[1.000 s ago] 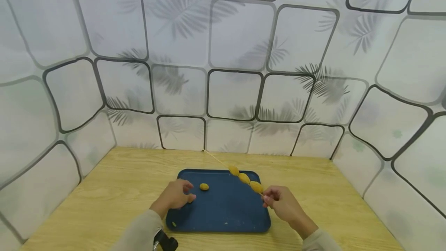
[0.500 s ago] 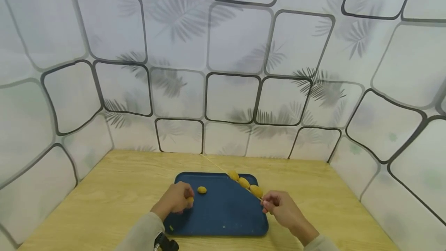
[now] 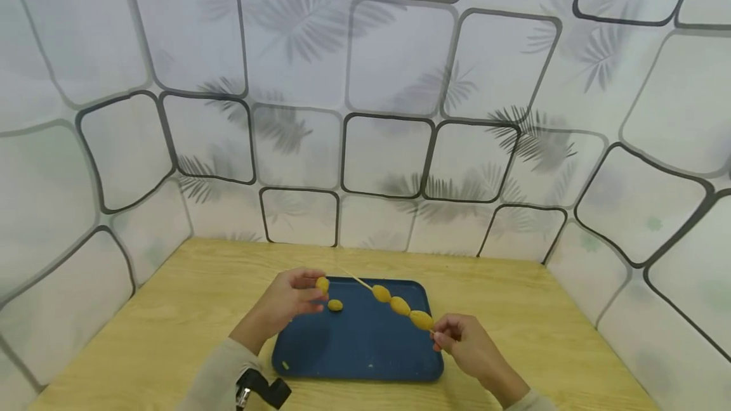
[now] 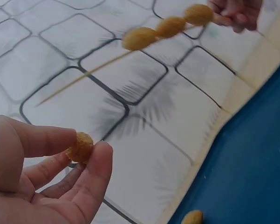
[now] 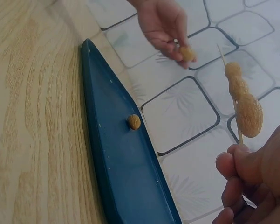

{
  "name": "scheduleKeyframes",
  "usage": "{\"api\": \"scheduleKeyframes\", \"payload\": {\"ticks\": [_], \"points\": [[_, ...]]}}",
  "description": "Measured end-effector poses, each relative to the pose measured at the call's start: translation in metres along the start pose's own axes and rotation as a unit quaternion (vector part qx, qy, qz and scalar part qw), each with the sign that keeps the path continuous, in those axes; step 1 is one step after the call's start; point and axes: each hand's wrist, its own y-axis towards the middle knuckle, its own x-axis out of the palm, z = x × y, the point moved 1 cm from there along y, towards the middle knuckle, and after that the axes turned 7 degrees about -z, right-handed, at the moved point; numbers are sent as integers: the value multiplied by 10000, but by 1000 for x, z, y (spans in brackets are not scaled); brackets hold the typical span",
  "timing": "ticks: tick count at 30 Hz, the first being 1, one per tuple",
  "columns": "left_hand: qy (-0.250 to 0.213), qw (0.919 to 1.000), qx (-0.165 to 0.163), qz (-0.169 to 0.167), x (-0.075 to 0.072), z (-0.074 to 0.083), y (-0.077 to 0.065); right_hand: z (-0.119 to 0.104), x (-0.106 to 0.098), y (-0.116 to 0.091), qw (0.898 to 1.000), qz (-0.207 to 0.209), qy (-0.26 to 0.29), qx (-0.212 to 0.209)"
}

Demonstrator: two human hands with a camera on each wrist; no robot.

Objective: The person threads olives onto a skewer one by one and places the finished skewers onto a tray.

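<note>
In the head view my left hand (image 3: 283, 304) is above the tray's left side. It pinches a yellow oval piece (image 4: 80, 148) between thumb and fingertips. My right hand (image 3: 469, 345), by the tray's right edge, grips the lower end of a thin wooden skewer (image 4: 86, 74). Three yellow-brown oval pieces (image 5: 248, 115) with a wrinkled surface are threaded on it, close to the fingers. The bare pointed end slants up toward the left hand and stands apart from the pinched piece. Another oval piece (image 3: 335, 305) lies on the blue tray (image 3: 371, 354).
The tray rests on a light wood-grain table (image 3: 217, 271). A small greenish scrap (image 3: 285, 365) lies in its near left corner. Patterned white panels (image 3: 377, 221) enclose the table at the back and both sides. A black device (image 3: 263, 387) is strapped to the left wrist.
My left hand reached down to the tray, took an oval piece and raised it toward the skewer's tip. My right hand keeps its grip, with the skewer tilted a little differently.
</note>
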Motion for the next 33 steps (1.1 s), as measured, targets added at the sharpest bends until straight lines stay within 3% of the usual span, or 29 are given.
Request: {"api": "scheduleKeyframes", "payload": {"ticks": [7,14,24,33], "points": [[-1151,9923,452,-102,-4,12,-6,1,2,0,9999,-67,-91,-74],[-1963,9777,704,238,-2,19,-8,0,4,0,9998,-212,-42,-34],[-2331,9685,733,483,0,23,-9,-1,7,-3,9996,-69,-270,-91],[-2397,9638,1081,447,-1,19,-10,-9,12,-7,9976,147,-611,-288]]}}
